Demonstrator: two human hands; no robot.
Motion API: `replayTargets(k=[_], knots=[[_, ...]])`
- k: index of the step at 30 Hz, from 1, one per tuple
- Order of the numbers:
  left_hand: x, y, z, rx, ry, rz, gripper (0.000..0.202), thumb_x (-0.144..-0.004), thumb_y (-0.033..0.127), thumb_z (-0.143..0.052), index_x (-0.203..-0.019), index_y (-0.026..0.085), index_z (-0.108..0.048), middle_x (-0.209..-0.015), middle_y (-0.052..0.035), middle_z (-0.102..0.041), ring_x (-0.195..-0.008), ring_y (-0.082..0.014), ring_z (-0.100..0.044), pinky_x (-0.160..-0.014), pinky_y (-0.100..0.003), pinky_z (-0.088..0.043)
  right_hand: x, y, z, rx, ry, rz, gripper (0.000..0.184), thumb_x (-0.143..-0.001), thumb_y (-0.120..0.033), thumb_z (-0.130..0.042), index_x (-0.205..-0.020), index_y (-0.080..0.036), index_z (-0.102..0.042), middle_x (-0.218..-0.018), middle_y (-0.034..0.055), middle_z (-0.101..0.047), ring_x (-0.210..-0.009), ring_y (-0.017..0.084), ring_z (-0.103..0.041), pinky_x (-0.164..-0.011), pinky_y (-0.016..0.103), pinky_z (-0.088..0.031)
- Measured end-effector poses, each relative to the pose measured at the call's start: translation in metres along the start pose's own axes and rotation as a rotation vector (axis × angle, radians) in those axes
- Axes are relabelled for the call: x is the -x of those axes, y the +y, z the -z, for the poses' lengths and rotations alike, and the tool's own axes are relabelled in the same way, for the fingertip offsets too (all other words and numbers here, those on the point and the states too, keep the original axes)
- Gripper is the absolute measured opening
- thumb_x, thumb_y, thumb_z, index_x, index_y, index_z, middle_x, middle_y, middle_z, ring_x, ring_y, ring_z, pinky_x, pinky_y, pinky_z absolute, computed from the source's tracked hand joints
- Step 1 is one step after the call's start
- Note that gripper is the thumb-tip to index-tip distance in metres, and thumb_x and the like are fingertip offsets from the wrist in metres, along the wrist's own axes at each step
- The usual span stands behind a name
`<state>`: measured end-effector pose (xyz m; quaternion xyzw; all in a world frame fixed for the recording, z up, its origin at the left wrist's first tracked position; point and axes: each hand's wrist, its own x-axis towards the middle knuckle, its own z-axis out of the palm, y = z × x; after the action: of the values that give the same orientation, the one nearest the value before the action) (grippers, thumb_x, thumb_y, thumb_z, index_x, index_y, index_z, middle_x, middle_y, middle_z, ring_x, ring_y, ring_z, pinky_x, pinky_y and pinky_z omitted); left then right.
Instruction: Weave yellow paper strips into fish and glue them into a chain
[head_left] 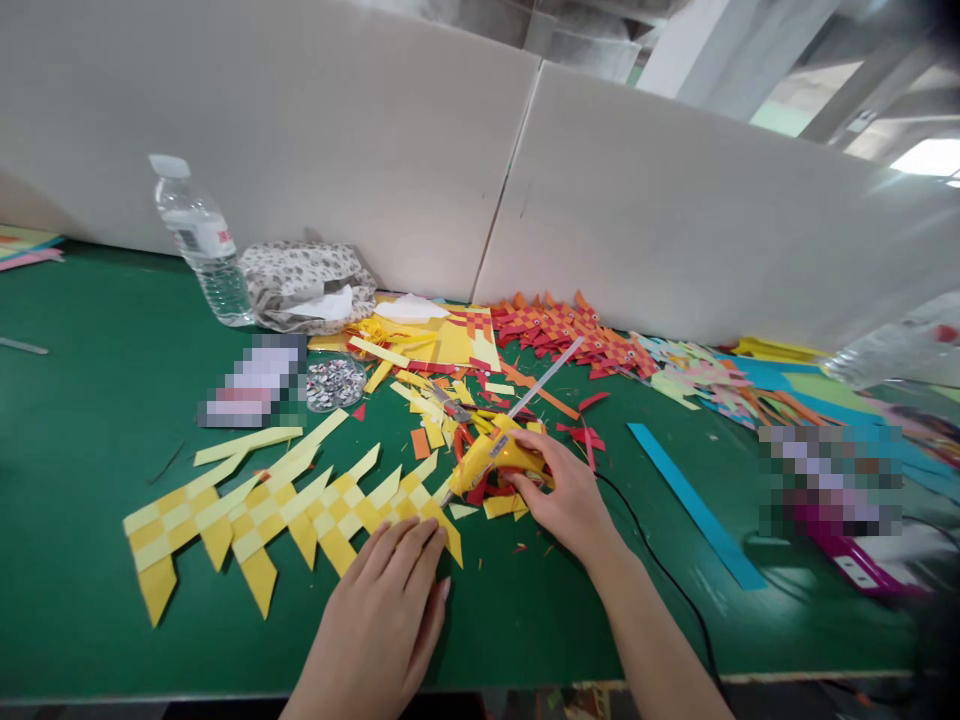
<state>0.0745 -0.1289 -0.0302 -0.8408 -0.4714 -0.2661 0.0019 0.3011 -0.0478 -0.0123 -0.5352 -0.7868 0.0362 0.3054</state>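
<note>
While your right hand point(568, 490) curls around the yellow glue gun point(484, 457), your left hand point(386, 595) rests flat and outstretched on the woven paper point(271, 520). It spreads near left, beside the gun.

Yellow-checked woven paper point(300, 512), yellow glue gun point(482, 462), green table point(536, 630), blue strip point(694, 508)

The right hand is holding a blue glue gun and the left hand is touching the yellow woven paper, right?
Not quite: the glue gun is yellow, not blue, as the head view shows. The right hand is indeed holding it, and the left hand is touching the yellow woven paper.
</note>
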Motion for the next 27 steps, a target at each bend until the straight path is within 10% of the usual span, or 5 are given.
replayTargets(k=[27], knots=[[-0.0016,0.0001,0.0015,0.001,-0.015,0.012,0.033,-0.083,0.025,-0.049,-0.114,0.021,-0.059,-0.112,-0.0018,-0.066,-0.101,-0.024,-0.059,-0.088,-0.038,-0.05,0.0016,-0.0003,-0.0001,-0.013,0.025,0.024,0.042,-0.078,-0.022,-0.058,-0.119,-0.03,-0.048,-0.111,0.0036,-0.062,-0.097,0.021,-0.062,-0.084,0.037,-0.052]])
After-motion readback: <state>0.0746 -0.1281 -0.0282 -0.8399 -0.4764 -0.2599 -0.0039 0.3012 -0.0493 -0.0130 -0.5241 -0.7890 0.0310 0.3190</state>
